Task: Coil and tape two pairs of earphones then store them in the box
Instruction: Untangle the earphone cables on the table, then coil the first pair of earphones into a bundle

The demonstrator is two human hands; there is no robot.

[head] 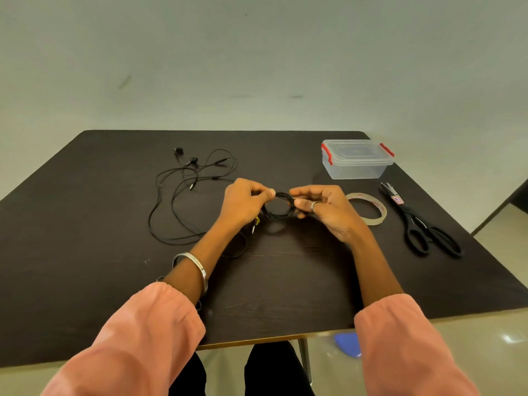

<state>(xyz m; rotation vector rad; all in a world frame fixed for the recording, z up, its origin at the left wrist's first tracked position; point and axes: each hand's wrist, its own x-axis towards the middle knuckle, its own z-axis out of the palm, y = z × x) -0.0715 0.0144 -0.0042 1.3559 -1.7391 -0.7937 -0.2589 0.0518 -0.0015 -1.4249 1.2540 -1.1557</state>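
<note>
Pink sleeves [148,324] are reaching over the dark surface [85,252] — the left hand [243,204] and right hand [323,210] are pinching a coiled earphone cable [278,214] between curled fingers [270,192], just above it. Loose earphones [185,190] are lying far left — the closed box [355,160], tape roll [368,208] and scissors [423,224] right.

Arms: we reach both forward from the near edge, forearms bare, pink sleeves pushed up toward the elbows.
Left hand [245,202]: raised, fingers curled, thumb and forefinger pinching the left side of the black cable coil [280,205].
Right hand [323,208]: raised just right of it, fingers curled, pinching the coil's right side.
Left wrist: a silver bangle [194,270] sits around it.
Right hand finger: wears a ring [313,206].
</note>
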